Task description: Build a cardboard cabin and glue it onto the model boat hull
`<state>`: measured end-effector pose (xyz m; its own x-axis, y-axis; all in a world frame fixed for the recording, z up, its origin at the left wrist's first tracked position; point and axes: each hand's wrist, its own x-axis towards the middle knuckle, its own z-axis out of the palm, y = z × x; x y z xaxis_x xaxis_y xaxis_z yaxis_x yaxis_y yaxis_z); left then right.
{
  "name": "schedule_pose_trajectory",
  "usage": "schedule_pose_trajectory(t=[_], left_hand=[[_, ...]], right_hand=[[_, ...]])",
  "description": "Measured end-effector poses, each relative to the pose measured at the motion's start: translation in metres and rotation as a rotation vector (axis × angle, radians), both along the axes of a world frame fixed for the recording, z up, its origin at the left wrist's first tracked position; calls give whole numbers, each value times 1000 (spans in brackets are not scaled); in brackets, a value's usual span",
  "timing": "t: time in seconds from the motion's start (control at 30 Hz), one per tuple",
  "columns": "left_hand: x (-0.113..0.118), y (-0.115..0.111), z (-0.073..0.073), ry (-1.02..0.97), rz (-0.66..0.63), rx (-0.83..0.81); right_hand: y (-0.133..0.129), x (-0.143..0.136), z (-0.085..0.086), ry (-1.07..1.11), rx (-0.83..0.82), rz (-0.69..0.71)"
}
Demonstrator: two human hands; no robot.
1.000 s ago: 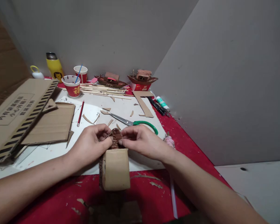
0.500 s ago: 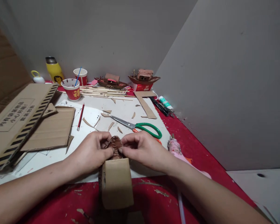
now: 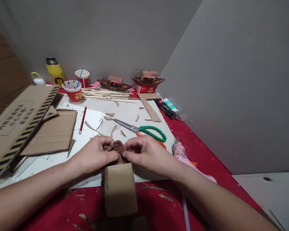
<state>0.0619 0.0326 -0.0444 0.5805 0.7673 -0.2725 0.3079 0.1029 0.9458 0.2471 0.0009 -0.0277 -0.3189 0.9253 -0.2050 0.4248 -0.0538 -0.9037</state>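
A small model boat (image 3: 118, 147), made of brown-painted cardboard, points away from me between my hands. Over its middle arches a plain tan cardboard canopy (image 3: 121, 191). My left hand (image 3: 98, 154) grips the left side of the boat's far end, thumb inside the hull. On the opposite side, my right hand (image 3: 146, 154) pinches the hull between thumb and fingers. Just beyond the right hand lie scissors (image 3: 137, 129) with green and orange handles. A pink glue gun (image 3: 181, 150) rests right of my right wrist.
Cardboard sheets (image 3: 50, 131) and a red pencil (image 3: 83, 120) lie to the left. Behind are a paint-stained paper cup (image 3: 73, 96), a yellow bottle (image 3: 56, 72), thin wooden sticks (image 3: 103, 93) and two finished-looking model boats (image 3: 148, 78). Cardboard scraps (image 3: 113, 130) are scattered mid-table. A grey wall (image 3: 231, 96) borders the right.
Both hands keep their hold on the boat, with the left thumb slid very slightly right along it. The whole view has shifted a little.
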Motion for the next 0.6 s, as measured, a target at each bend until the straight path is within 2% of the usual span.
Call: schedule_pose_trajectory(t=[0.33,0.6], left_hand=[[1,-2,0,-19,-13,6],[4,-7,1,-68,16,-85]], right_hand=[[0,0,-1,-25,-8,-9],[-3,0,-6,-97,39,-7]])
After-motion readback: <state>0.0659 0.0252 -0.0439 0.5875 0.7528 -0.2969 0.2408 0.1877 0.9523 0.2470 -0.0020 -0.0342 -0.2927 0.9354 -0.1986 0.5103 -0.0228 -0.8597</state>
